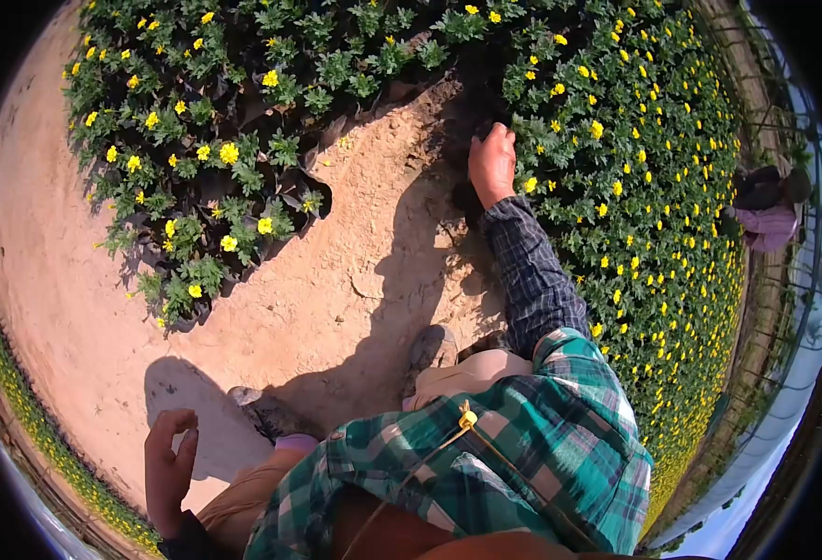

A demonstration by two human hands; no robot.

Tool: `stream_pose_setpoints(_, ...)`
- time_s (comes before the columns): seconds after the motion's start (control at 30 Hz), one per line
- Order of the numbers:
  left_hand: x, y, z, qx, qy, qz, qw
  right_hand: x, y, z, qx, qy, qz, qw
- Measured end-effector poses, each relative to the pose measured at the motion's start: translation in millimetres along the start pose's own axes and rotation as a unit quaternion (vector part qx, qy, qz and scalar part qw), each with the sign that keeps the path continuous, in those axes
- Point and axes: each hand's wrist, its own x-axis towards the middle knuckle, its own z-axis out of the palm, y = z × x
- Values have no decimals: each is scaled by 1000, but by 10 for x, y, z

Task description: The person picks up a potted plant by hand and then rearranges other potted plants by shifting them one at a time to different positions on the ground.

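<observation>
My right hand (493, 166) reaches forward to the left edge of the dense bed of yellow-flowered plants (626, 168), which look like marigolds. Its fingers are curled down beside the leaves, over a dark shaded spot. Fingertips and whatever they grip there are hidden. At the lower left, my left hand (170, 462) hangs over the ground near my knee. Its fingers are bent with the thumb apart, and nothing is in it. A second group of yellow-flowered plants (229, 154) in dark plastic bags stands ahead on the left.
Bare, dry soil (327, 289) lies between the two groups of plants, with my shadow across it. My shoes (432, 347) stand on this soil. Another person (767, 210) is at the far right beyond the bed. A further strip of yellow flowers (47, 457) runs along the left.
</observation>
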Motion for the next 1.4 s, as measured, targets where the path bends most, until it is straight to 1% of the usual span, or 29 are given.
stream_pose_setpoints(0.03,12,-25,-3,2,2,0,1000,22,38,41,2,0,0,1000)
stream_pose_setpoints(0.1,18,-91,29,38,93,12,995,115,162,169,-48,-42,-25,998)
stream_pose_setpoints(0.13,15,-92,19,49,92,23,994,143,185,222,-70,-12,-68,995)
stream_pose_setpoints(0.17,16,-79,21,55,95,7,994,160,212,272,-43,5,-64,997)
stream_pose_setpoints(0.23,38,-52,17,21,56,8,998,97,66,211,20,48,-96,994)
stream_pose_setpoints(0.3,53,-31,19,35,49,-7,998,-33,-169,108,113,18,-152,982)
stream_pose_setpoints(0.33,54,-20,24,42,36,-1,998,-134,-364,19,182,-26,-162,969)
stream_pose_setpoints(0.37,26,-11,20,43,35,-5,998,-199,-481,40,209,-54,-195,957)
stream_pose_setpoints(0.4,30,-9,22,39,36,-12,998,-284,-639,18,228,-126,-190,947)
stream_pose_setpoints(0.43,82,-8,31,34,36,-13,999,-338,-732,125,235,-87,-301,920)
stream_pose_setpoints(0.47,121,-10,38,32,30,0,999,-413,-795,208,210,-88,-361,904)
stream_pose_setpoints(0.5,120,-22,36,38,29,-10,999,-466,-840,320,174,-99,-414,888)
stream_pose_setpoints(0.53,116,-29,37,46,29,-21,998,-522,-827,419,136,-149,-430,880)
stream_pose_setpoints(0.57,112,-33,50,45,26,-9,999,-530,-776,438,128,-141,-427,884)
stream_pose_setpoints(0.63,105,-35,37,53,34,-29,998,-508,-744,440,169,-221,-410,869)
stream_pose_setpoints(0.7,91,-47,32,50,33,-36,998,-317,-597,336,254,-113,-299,913)
stream_pose_setpoints(0.77,79,-138,49,49,38,-27,998,90,-344,206,249,61,-179,950)
stream_pose_setpoints(0.8,85,-170,58,47,37,-24,998,329,-148,173,170,153,-155,961)
stream_pose_setpoints(0.83,92,-200,68,41,30,-31,998,516,22,97,116,177,-126,969)
stream_pose_setpoints(0.87,98,-225,72,34,24,-38,998,660,169,33,54,198,-117,972)
stream_pose_setpoints(0.9,102,-252,68,33,25,-36,998,812,370,63,-7,159,-78,984)
stream_pose_setpoints(0.97,113,-282,61,44,19,-31,998,966,550,70,-93,22,-43,995)
stream_pose_setpoints(1.0,122,-274,63,45,20,-29,998,969,569,67,-92,23,-42,995)
stream_pose_setpoints(1.07,144,-247,55,54,29,-15,998,984,578,74,-77,-21,-47,996)
stream_pose_setpoints(1.17,169,-130,67,51,23,0,998,969,593,168,-87,-19,-54,995)
stream_pose_setpoints(1.2,168,-114,67,52,25,0,998,960,546,148,-95,-55,-29,994)
stream_pose_setpoints(1.33,182,-101,61,61,23,2,998,853,490,83,-115,-30,-35,992)
stream_pose_setpoints(1.4,180,-127,57,64,23,4,998,765,458,25,-13,75,-35,997)
